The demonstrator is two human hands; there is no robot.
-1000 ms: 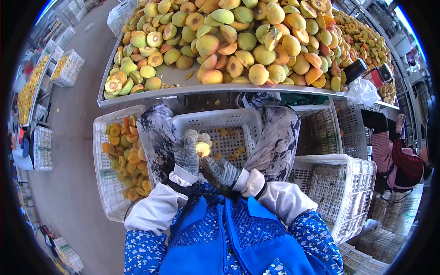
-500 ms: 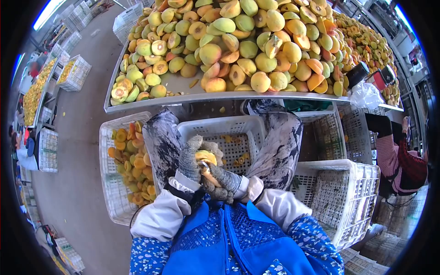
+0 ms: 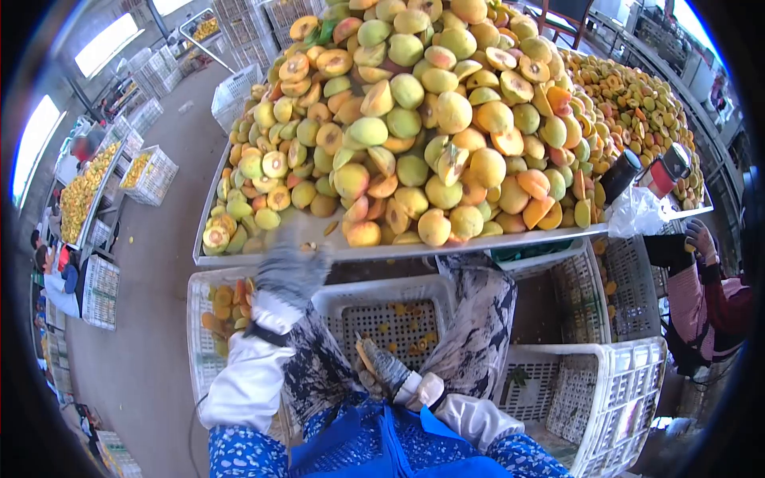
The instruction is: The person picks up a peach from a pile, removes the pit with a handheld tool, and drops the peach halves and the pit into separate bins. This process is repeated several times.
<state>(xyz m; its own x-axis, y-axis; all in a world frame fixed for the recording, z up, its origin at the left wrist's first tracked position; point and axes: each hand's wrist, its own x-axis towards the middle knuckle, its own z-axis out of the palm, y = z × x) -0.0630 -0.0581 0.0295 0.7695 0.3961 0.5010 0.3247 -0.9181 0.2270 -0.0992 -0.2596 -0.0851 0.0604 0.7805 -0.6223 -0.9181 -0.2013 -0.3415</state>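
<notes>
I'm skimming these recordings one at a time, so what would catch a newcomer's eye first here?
The big heap of fruit, many pieces cut open, on the metal table ahead. Next, the gloved left hand, blurred near the table's front edge, and the gloved right hand low in front of the body, holding a slim tool.
</notes>
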